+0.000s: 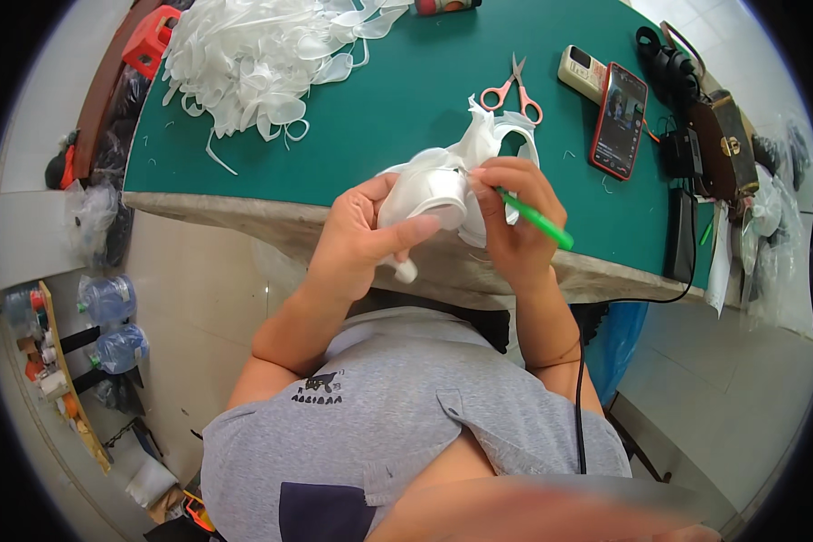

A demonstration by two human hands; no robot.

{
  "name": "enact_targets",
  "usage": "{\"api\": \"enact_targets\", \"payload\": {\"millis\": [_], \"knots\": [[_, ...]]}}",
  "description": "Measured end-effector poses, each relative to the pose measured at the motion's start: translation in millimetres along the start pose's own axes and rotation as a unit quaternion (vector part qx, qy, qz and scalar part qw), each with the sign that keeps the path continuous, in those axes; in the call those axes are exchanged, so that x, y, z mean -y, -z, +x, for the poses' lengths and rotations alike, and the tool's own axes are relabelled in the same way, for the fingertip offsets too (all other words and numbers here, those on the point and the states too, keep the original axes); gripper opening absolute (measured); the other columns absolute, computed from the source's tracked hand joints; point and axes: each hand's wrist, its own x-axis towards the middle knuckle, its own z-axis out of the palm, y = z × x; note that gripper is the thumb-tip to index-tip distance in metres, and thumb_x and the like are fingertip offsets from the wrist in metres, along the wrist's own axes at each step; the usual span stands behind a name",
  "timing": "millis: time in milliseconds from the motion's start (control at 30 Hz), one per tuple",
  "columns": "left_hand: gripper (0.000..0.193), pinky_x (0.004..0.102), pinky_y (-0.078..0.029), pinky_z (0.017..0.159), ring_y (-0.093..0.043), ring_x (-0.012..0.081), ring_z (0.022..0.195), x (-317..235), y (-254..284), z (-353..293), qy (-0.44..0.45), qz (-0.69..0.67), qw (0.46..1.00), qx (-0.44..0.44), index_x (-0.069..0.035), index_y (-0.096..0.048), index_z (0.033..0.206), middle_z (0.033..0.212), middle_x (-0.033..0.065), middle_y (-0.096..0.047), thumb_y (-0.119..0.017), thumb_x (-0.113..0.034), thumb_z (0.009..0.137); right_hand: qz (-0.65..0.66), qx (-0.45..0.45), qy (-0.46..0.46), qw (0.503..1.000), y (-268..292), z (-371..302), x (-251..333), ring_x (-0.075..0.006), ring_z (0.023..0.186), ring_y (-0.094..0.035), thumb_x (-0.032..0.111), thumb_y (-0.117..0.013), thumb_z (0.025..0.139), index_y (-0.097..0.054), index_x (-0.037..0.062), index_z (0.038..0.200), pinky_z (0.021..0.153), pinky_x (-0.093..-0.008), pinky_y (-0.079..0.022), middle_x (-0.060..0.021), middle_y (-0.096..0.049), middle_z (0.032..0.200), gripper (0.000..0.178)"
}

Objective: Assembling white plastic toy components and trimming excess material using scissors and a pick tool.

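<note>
Just over the table's front edge, my left hand grips a glossy white cloth piece with a rounded, cup-like shape. Its thumb presses on the rim of the piece. My right hand pinches a slim tool with a bright green handle, which points back toward my wrist. The tool's tip is hidden by my fingers, so its kind does not show. Those fingertips meet the right edge of the white piece. More white cloth trails from it onto the table, beyond and below my right hand.
A large heap of white cloth pieces with straps covers the far left of the green table. Scissors with pink handles lie beyond my hands. On the right are a red-edged phone, a beige device and a dark case.
</note>
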Motion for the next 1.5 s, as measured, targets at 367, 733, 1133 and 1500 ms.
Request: {"api": "enact_targets", "payload": {"millis": [367, 733, 1133, 1500], "knots": [[0.048, 0.0219, -0.05, 0.068, -0.064, 0.0103, 0.082, 10, -4, 15, -0.07, -0.035, 0.997, -0.018, -0.001, -0.061, 0.118, 0.099, 0.0059, -0.069, -0.081, -0.021, 0.079, 0.101, 0.013, -0.033, 0.994, 8, 3, 1, -0.018, 0.082, -0.062, -0.004, -0.067, 0.085, -0.063, -0.0015, 0.094, 0.074, -0.0264, -0.049, -0.0134, -0.066, 0.092, 0.01], [0.035, 0.0164, -0.036, 0.047, -0.053, 0.0009, 0.058, 15, 3, 23, -0.046, -0.063, 0.995, -0.067, -0.002, -0.067, 0.106, 0.083, 0.0008, -0.068, -0.081, -0.016, 0.077, 0.057, 0.015, -0.005, 0.998, -6, -6, 1, -0.0243, 0.088, -0.069, -0.001, -0.066, 0.086, -0.062, 0.0006, 0.098, 0.076, -0.0308, -0.054, -0.0176, -0.07, 0.098, 0.012], [0.026, 0.0172, -0.036, 0.046, -0.051, 0.0009, 0.057, 10, 10, 26, -0.061, -0.049, 0.995, -0.068, -0.002, -0.068, 0.1, 0.08, 0.0005, -0.068, -0.078, -0.01, 0.078, 0.071, 0.027, -0.029, 0.997, -10, -3, -4, -0.0244, 0.085, -0.068, -0.002, -0.066, 0.086, -0.062, 0.0014, 0.098, 0.072, -0.0294, -0.054, -0.0162, -0.07, 0.096, 0.013], [0.024, 0.0227, -0.05, 0.066, -0.063, 0.0089, 0.074, -6, 16, 34, -0.072, -0.042, 0.995, -0.063, 0.001, -0.066, 0.101, 0.086, 0.0055, -0.069, -0.074, -0.008, 0.079, 0.053, 0.118, -0.164, 0.978, -7, 6, -4, -0.0182, 0.069, -0.061, -0.003, -0.068, 0.082, -0.066, -0.0003, 0.089, 0.062, -0.0266, -0.047, -0.0103, -0.063, 0.078, 0.008]]}}
